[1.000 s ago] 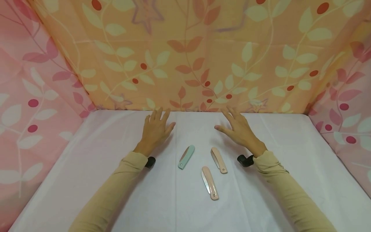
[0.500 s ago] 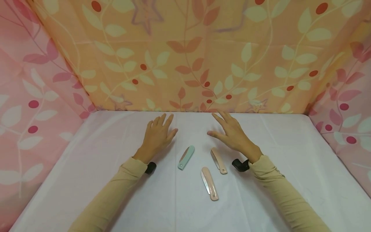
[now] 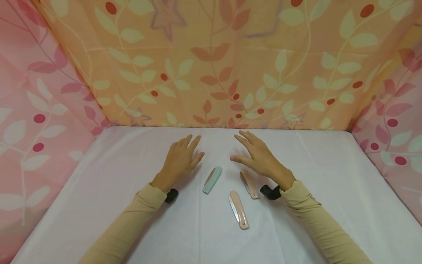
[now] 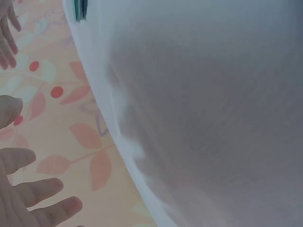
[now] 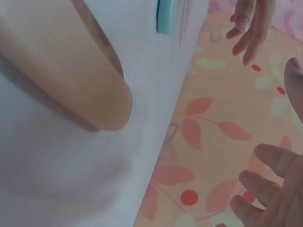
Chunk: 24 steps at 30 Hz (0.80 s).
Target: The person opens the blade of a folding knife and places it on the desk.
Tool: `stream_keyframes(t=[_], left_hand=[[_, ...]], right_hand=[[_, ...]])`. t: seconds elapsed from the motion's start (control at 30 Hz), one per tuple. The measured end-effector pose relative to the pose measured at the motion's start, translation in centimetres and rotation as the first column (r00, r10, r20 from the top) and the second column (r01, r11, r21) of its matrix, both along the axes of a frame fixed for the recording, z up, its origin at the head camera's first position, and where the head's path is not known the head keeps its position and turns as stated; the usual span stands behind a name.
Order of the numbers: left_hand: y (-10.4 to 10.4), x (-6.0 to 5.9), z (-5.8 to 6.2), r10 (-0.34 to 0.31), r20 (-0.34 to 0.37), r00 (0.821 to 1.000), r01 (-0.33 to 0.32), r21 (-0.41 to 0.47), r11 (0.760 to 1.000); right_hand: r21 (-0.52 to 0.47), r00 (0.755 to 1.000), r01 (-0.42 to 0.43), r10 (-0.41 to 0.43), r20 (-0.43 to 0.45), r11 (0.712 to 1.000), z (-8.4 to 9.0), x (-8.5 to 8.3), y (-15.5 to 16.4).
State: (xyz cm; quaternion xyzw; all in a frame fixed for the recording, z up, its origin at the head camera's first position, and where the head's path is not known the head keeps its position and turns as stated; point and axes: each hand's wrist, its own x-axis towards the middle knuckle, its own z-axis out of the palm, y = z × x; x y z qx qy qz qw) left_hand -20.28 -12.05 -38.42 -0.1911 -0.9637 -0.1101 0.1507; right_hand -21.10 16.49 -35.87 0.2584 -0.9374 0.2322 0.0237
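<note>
White-covered table (image 3: pixel 329 190) before leaf-print curtains (image 3: pixel 230 62). Left hand (image 3: pixel 179 161) and right hand (image 3: pixel 260 158), fingers spread and holding nothing, hover palm-down. Between and nearer: mint folding knife (image 3: pixel 212 179); right of it, pink folding knife (image 3: pixel 249 183) just beside the right wrist; nearest, second pink folding knife (image 3: pixel 239 209).

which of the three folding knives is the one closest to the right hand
The upper pink folding knife, lying just under the right hand. The other pink knife lies nearer the person; the mint-green knife lies farther left.
</note>
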Motion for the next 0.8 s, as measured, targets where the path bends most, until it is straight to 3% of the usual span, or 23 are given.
stream_keyframes(t=[0.43, 0.8], left_hand=[[0.8, 1.4, 0.2, -0.036, 0.121, 0.992, 0.029, 0.064, 0.998], [1.2, 1.7, 0.7, -0.099, 0.236, 0.967, 0.074, 0.113, 0.991]], right_hand=[[-0.06, 0.994, -0.05, 0.055, 0.089, 0.997, -0.4, 0.9, -1.0], [-0.065, 0.979, -0.078, 0.089, 0.181, 0.995, -0.9, 1.3, -1.8]])
